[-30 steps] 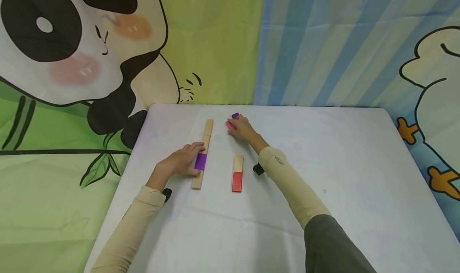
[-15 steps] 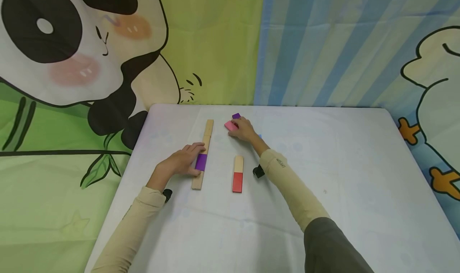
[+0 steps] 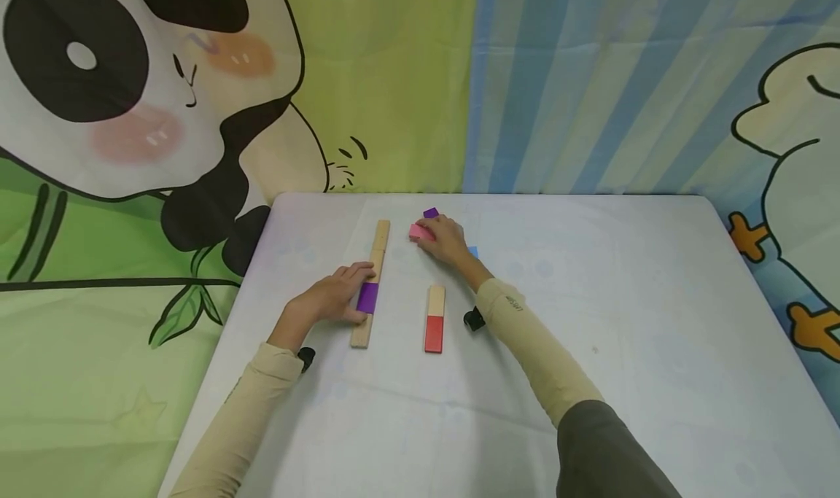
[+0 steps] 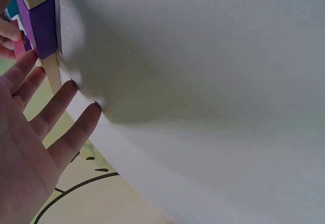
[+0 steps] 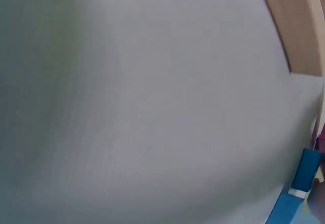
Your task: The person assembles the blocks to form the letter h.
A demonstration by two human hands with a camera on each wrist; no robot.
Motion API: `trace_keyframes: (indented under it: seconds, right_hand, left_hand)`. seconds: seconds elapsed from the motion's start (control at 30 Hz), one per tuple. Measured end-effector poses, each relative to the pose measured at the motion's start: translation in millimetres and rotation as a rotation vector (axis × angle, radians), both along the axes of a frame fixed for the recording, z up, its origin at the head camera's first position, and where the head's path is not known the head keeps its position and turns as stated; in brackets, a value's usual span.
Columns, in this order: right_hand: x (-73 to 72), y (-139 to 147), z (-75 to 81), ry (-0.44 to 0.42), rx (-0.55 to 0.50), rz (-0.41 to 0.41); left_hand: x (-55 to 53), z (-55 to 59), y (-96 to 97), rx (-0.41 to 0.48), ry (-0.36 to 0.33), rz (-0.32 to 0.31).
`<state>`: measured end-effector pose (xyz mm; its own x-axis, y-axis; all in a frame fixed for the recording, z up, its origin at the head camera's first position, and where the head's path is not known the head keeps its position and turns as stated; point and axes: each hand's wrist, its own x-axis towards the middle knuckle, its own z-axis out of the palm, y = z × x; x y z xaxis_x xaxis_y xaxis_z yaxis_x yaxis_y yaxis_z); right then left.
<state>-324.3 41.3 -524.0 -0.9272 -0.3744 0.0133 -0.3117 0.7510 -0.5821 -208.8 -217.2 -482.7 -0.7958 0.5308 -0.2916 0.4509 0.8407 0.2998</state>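
A row of flat blocks runs up the left side of the white table in the head view, with a purple block point(image 3: 367, 298) between plain wooden blocks point(image 3: 361, 333). My left hand point(image 3: 333, 294) rests against the row's left side, thumb and fingertips touching it; its fingers look straight and spread in the left wrist view. Near the far edge, my right hand point(image 3: 446, 240) pinches a pink block point(image 3: 420, 232) between thumb and fingers. Another purple block point(image 3: 430, 212) lies just beyond it. The right wrist view shows only a bit of the right hand point(image 5: 317, 201), beside blue blocks point(image 5: 307, 170).
Between the arms lies a red block point(image 3: 434, 335) end to end with a wooden block point(image 3: 436, 300). A blue block point(image 3: 473, 251) shows partly behind my right wrist. The white table point(image 3: 630, 301) reaches back to a cartoon-printed curtain point(image 3: 394, 82).
The pink block has turned in my right hand's fingers and shows more of itself. The blue block has come into view by the right wrist. My left hand has stayed in place.
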Motion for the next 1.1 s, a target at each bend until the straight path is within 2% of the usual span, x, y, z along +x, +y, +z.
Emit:
trace_keyframes:
  seconds: [0.1, 0.3, 0.43, 0.53, 0.77, 0.93, 1.1]
  right_hand:
    - [0.1, 3.2, 1.7, 0.020, -0.057, 0.041]
    - [6.2, 6.8, 2.7, -0.086, -0.211, 0.149]
    - [15.2, 3.8, 3.2, -0.107, -0.229, 0.225]
    - [21.3, -1.2, 3.3, -0.129, -0.242, 0.253]
    - [27.5, -13.4, 1.0, -0.173, -0.237, 0.255]
    - [27.4, -20.7, -2.3, -0.142, -0.195, 0.265]
    - [27.0, -28.3, -4.4, -0.105, -0.109, 0.280]
  left_hand:
    - [-0.2, -1.0, -0.7, -0.005, -0.004, 0.003]
    - [0.3, -1.6, -0.8, -0.011, -0.006, 0.001]
    - [0.0, -1.2, -0.6, -0.008, -0.008, 0.001]
    - [-0.7, -1.8, -0.8, -0.007, 0.001, -0.003]
    - [-3.8, -3.9, -1.8, -0.009, -0.008, -0.005]
    - [-4.1, -5.3, -2.0, -0.010, -0.015, -0.011]
    - [-3.0, -4.4, -2.9, -0.008, -0.004, -0.014]
